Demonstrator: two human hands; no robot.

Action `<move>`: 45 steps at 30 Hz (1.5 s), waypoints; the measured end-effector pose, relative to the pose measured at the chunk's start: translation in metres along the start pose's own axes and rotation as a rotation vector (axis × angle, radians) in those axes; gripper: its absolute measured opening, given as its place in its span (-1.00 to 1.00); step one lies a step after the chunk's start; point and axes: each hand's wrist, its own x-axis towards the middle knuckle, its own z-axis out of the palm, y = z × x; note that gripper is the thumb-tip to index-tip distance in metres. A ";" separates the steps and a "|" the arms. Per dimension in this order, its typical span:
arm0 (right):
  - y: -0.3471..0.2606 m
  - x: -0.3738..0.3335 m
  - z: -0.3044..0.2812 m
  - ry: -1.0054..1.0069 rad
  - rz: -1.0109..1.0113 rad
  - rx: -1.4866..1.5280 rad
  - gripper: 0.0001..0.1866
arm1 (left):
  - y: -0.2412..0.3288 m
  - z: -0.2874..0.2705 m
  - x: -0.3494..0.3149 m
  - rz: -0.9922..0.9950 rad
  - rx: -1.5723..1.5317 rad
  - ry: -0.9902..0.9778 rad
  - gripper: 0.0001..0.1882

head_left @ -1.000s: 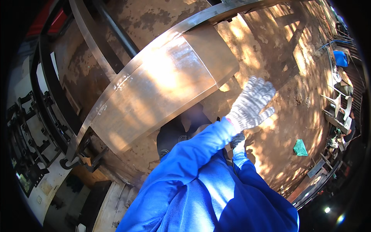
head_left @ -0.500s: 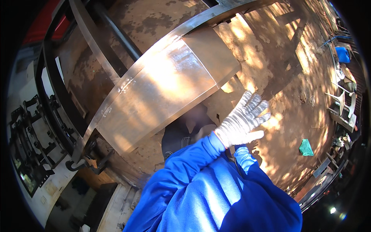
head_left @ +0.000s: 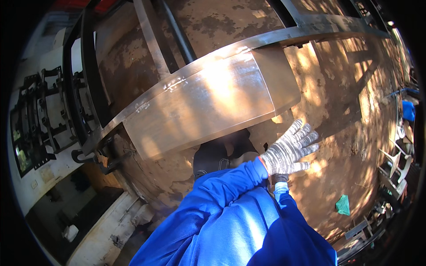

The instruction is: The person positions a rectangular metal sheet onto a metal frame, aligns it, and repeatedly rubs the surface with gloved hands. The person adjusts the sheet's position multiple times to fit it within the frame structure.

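Note:
My left hand (head_left: 290, 150) wears a grey-and-white striped knit glove with a red edge at the cuff. Its fingers are spread, and nothing is in them. The hand is just below and right of a steel plate box (head_left: 199, 106), apart from it. My right hand (head_left: 279, 178) sits behind the left one; only a dark bit of its glove shows above the light cuff, and its fingers are hidden. The box is attached along a long steel frame (head_left: 275, 36), with pale marks along the join.
A concrete floor (head_left: 328, 177) with sun patches spreads to the right. On it lies a green scrap of cloth or plastic (head_left: 342, 205). Black metal brackets (head_left: 44, 111) hang at the left. A blue container (head_left: 408, 111) and pale metal parts (head_left: 394, 162) line the right edge.
My view has turned, so the box and frame sit further right in the picture. A little of my right glove now shows behind my left hand, whose fingers stay spread.

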 end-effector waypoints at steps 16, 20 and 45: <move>-0.025 -0.011 -0.042 -0.203 -0.443 -0.614 -0.75 | -0.098 -0.005 0.053 -0.350 0.241 0.025 -0.46; 0.030 0.024 -0.058 0.014 -0.456 -0.570 -0.72 | -0.011 0.023 0.124 0.179 -0.055 0.004 -0.47; 0.038 0.046 -0.056 -0.250 -0.172 -0.106 -0.74 | -0.122 -0.133 0.021 -1.022 0.541 0.433 -0.23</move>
